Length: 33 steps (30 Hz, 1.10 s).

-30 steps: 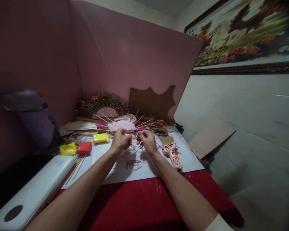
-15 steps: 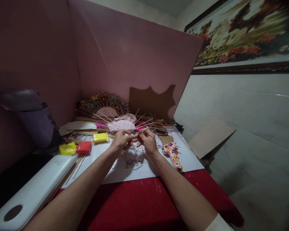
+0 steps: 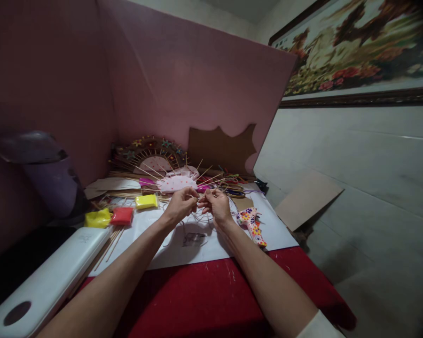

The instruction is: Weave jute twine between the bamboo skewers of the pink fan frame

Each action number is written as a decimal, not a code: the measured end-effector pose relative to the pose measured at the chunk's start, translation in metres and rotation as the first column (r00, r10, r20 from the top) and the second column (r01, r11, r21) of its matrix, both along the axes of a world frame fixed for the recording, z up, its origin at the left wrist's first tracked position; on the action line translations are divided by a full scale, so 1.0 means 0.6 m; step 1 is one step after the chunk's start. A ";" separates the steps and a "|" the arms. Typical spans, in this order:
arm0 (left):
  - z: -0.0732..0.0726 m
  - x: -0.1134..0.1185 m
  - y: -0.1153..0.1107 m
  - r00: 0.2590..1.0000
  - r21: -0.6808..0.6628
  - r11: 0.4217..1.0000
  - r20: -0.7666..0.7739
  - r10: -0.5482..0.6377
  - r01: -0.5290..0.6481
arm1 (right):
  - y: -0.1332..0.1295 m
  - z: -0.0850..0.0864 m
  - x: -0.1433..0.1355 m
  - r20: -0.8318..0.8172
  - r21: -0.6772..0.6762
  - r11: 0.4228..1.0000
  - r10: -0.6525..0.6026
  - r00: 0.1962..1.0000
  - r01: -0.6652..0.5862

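Facing each other on the near side of the spotted half-disc (image 3: 178, 184), the left hand (image 3: 181, 205) and right hand (image 3: 215, 206) are close together, probably so that both sets of fingertips can work on one small thing. Loose thin cords (image 3: 198, 217) lie below the hands, nearer the person than the half-disc; gathering them there likely puts them within easy reach. The patterned glue gun (image 3: 254, 226) rests to the right of the half-disc, on the right hand's side, which seems handy for picking up. A yellow packet (image 3: 146, 202) and a red packet (image 3: 122, 216) sit to its left, perhaps set aside there. White paper (image 3: 278, 232) spreads in front of it, presumably to guard the red cloth (image 3: 204, 300).

Both forearms reach forward and slant inward towards the half-disc. The left hand is mostly curled, thumb near forefinger; the right is loosely bent, its palm turned inward. The fingertips are too small and dim to tell whether either hand grips a strand.
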<state>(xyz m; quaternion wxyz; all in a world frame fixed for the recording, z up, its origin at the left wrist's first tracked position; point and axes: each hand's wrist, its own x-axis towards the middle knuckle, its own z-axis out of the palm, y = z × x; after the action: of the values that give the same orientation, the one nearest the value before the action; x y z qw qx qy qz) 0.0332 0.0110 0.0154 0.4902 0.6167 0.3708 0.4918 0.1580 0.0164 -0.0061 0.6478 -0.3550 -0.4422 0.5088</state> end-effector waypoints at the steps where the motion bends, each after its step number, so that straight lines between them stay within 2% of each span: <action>1: 0.000 0.000 0.000 1.000 0.002 1.000 -0.010 -0.001 0.001 | 0.001 -0.001 0.001 0.000 -0.005 1.000 -0.005 1.000 0.005; 11: 0.010 -0.002 -0.008 0.995 -0.052 0.999 -0.103 -0.004 -0.002 | 0.001 0.000 0.003 0.060 0.002 0.998 -0.056 0.997 0.056; 17: 0.003 -0.003 -0.006 0.990 -0.042 0.995 -0.105 -0.097 0.093 | -0.002 0.004 0.002 0.103 0.041 0.997 -0.076 0.992 0.072; 23: 0.002 0.001 -0.006 0.993 -0.082 0.992 -0.067 -0.100 0.094 | -0.005 0.006 0.002 0.114 0.022 0.997 -0.073 0.991 0.071; 33: -0.001 0.001 -0.007 0.985 -0.109 0.990 -0.137 -0.106 0.092 | -0.001 0.003 0.001 0.097 -0.001 0.997 -0.073 0.993 0.073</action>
<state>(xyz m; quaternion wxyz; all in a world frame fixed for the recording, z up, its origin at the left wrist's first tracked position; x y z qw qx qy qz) 0.0337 0.0071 0.0146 0.5173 0.6420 0.3985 0.4017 0.1585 0.0158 -0.0045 0.6428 -0.3967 -0.4586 0.4682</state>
